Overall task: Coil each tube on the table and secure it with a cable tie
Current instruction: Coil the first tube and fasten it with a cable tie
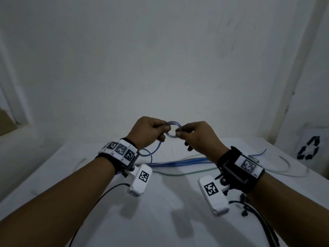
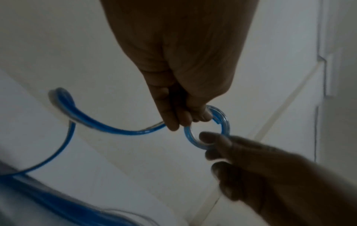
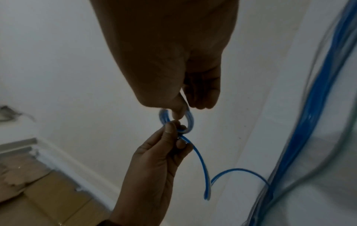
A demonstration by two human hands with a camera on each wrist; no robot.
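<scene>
A thin blue tube (image 1: pixel 174 122) is wound into a small ring held in the air above the white table (image 1: pixel 160 202). My left hand (image 1: pixel 164 130) pinches the ring's left side between thumb and fingers. My right hand (image 1: pixel 179 131) pinches its right side. In the left wrist view the ring (image 2: pixel 225 122) sits under the left fingers (image 2: pixel 179 120), and a right fingertip (image 2: pixel 210 137) pokes into it. In the right wrist view the coil (image 3: pixel 190 120) lies between the right thumb (image 3: pixel 179 113) and the left fingers (image 3: pixel 173 131). The rest of the tube (image 1: pixel 151 157) hangs down to the table. No cable tie is visible.
A bundle of long blue tubes (image 1: pixel 181 164) lies across the table behind my wrists, with a clear tube (image 1: pixel 178 172) beside it. Another pale tube (image 1: pixel 284 160) curves at the right. A bag with a recycling mark (image 1: pixel 309 147) stands at the far right. A white wall rises close behind.
</scene>
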